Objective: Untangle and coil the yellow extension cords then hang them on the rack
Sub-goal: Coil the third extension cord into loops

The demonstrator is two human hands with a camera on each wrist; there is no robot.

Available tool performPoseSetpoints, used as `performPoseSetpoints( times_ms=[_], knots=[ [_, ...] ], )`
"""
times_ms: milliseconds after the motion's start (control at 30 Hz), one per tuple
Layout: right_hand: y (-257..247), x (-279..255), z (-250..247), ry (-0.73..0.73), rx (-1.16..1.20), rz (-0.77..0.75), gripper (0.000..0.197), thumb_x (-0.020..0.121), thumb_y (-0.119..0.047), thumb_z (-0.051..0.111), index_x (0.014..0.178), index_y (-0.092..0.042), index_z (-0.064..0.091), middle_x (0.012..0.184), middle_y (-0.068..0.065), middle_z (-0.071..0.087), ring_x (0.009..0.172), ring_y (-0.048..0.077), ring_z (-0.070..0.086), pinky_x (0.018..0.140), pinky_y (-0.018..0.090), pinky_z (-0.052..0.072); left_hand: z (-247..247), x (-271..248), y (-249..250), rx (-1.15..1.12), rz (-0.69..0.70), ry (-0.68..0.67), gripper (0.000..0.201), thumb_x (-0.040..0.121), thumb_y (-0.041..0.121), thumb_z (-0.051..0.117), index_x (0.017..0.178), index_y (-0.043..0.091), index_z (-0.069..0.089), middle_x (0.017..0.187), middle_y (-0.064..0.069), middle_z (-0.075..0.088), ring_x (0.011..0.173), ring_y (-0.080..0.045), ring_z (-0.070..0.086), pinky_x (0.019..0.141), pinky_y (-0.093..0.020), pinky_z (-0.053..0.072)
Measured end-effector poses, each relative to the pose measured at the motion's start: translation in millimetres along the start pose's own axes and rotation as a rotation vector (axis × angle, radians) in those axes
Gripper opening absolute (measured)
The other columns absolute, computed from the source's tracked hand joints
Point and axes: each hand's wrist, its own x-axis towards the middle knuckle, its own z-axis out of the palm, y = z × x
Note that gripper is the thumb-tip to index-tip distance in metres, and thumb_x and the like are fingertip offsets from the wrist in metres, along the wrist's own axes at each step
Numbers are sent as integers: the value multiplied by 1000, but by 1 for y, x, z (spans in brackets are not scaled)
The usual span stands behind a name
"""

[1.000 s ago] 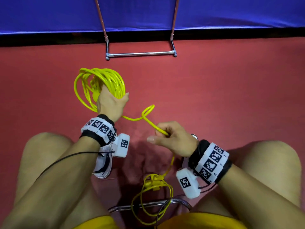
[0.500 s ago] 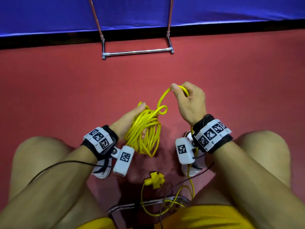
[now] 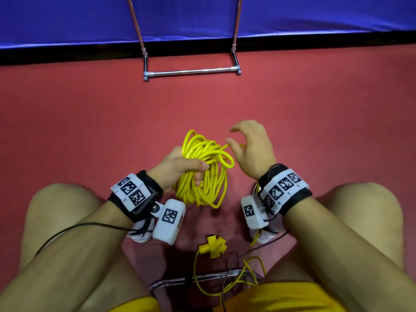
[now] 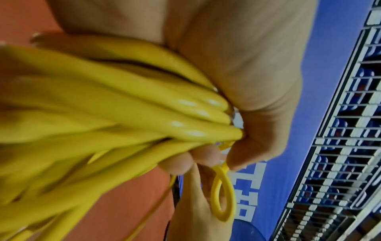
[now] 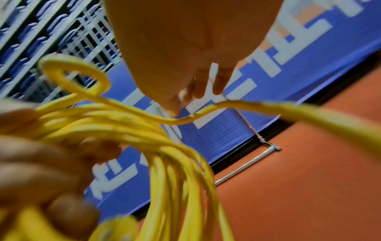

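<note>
My left hand (image 3: 191, 170) grips a coil of yellow extension cord (image 3: 202, 181) in front of my knees, thumb over the strands. The left wrist view shows the bundle (image 4: 123, 106) squeezed in that fist, with a small loop (image 4: 222, 195) sticking out. My right hand (image 3: 247, 147) hovers just right of the coil with fingers loosely spread. In the right wrist view a free strand (image 5: 185, 120) runs under its thumb tip, not pinched. The cord's yellow socket block (image 3: 212, 244) lies on the floor between my feet, with slack cord (image 3: 247, 273) trailing from it.
The rack's metal base bar (image 3: 191, 72) and two uprights stand on the red floor ahead, against a blue banner (image 3: 67, 19). A chrome chair frame (image 3: 180, 282) is under me. Thin black wires run from the wrist cameras.
The left hand brought the coil from the far left back to the middle. The right hand laid a fresh loop onto it, then let go of the cord and opened its fingers.
</note>
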Motion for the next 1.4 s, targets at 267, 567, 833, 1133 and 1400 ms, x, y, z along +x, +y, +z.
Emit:
performPoseSetpoints(
  times_ms=[267,567,833,1133,1400],
  knots=[
    [-46,-29,16,-51,425,87,26,76,-13,64,102,-12,65,89,1,64,80,20,60,73,38,51,4,9,-2,-158,-47,273,24,75,19,65,52,12,61,52,-11,51,47,-23,49,54,-30,47],
    [-60,-20,11,-91,1109,537,7,96,-3,58,98,-9,61,69,-6,68,63,3,63,63,19,49,6,15,-1,-16,8,297,17,74,19,69,59,13,63,58,-15,55,54,-28,53,60,-36,48],
    [-55,-5,9,-122,1330,819,22,94,-6,45,89,-13,65,102,4,70,92,7,66,88,27,45,14,24,1,119,21,477,15,77,6,72,64,14,70,54,-10,58,47,-24,54,53,-30,49],
    [-38,3,5,-12,1140,666,10,55,-21,60,62,-18,67,76,16,58,97,55,57,84,39,42,13,26,2,354,50,513,21,75,11,74,70,-5,61,59,-18,64,48,-19,57,58,-36,53],
    [-24,3,-19,-313,844,477,11,95,-8,43,99,-13,52,55,-3,45,49,20,51,64,38,53,-3,33,2,294,-1,652,16,70,2,71,73,-11,63,57,-17,64,46,-24,59,53,-39,54]
  ],
)
